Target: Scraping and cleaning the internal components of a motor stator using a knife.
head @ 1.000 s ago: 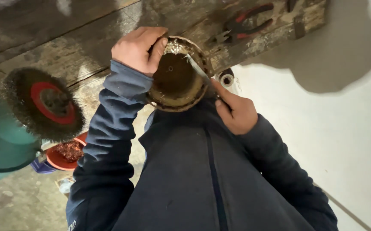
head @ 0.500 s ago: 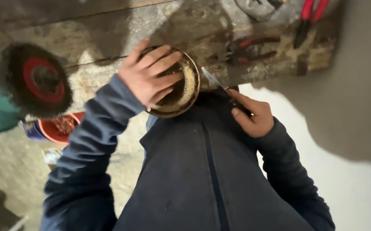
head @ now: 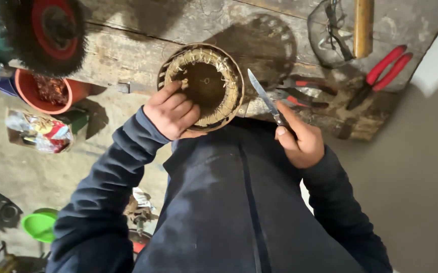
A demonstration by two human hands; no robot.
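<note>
I held the round motor stator (head: 201, 86) at the near edge of the wooden workbench (head: 128, 35), my left hand (head: 171, 111) closed on its near-left rim. My right hand (head: 302, 139) gripped a pocket knife (head: 262, 96), blade pointing far-left, just right of it. I judged the stator heavy and rigid, its windings fragile; grasp the outer shell.

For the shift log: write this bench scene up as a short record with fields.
left hand: the left hand grips the rim of the round wound ring
right hand: the right hand holds a small knife, blade pointing away from the body and clear of the ring
surface: worn wooden bench
on bench: red-handled pliers, safety glasses
upper left: wire brush wheel
floor: orange pot, green bowl
</note>
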